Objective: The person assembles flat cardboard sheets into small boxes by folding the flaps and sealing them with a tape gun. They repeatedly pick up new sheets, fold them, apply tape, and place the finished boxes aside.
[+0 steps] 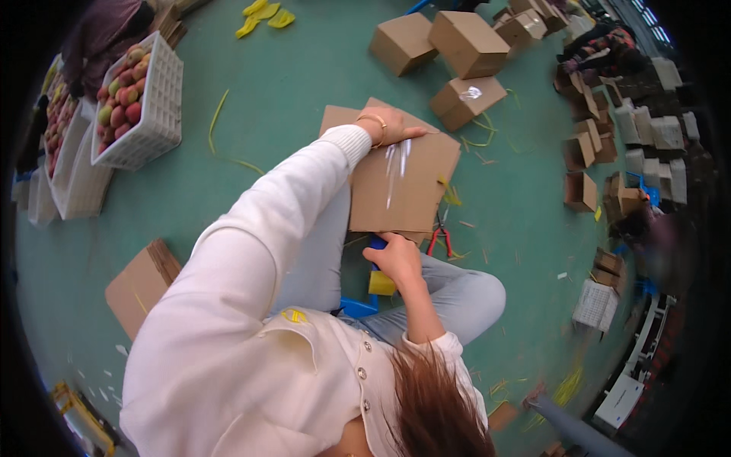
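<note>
One carton (407, 186) ahead at 12 o'clock: probably light, stiff, flaps bendable; best held at 3 and 9 o'clock sides. Left hand (390, 125) nearly flat on far end; right hand (400, 260) curled round tape dispenser (381, 282) at 6 o'clock edge.

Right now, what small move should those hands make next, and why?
Perhaps draw the tape dispenser down past the near edge of the cardboard box: the right hand grips it there, while the left hand rests on top, beside shiny tape.
</note>
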Motion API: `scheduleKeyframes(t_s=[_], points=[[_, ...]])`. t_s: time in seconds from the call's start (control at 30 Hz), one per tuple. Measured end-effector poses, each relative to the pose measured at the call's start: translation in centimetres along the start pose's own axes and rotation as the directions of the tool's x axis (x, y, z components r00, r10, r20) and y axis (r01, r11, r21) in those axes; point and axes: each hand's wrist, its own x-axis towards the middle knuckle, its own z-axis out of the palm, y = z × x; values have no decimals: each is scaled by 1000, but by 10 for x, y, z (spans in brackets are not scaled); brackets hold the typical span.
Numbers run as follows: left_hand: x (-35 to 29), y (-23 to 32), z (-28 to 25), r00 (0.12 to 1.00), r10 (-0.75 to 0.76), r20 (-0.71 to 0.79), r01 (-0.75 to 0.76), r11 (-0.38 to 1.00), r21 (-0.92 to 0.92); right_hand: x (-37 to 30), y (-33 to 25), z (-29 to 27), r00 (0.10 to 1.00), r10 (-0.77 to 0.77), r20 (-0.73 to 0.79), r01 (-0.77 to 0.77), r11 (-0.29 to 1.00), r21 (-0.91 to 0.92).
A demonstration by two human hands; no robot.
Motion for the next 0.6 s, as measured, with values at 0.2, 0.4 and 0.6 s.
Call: scheduleKeyframes(t_s=[0.2,0.4,0.6], points=[[-6,2,-4,996,-58,73,60,998,-20,10,8,21,1000,28,-13,-28,999,-20],[-11,38,0,963,-85,257,97,995,-37,52,61,82,985,-25,172,51,987,-150],[62,44,-68,925,96,-369,-243,894,-376,76,90,-53,975,-199,-97,215,955,206]])
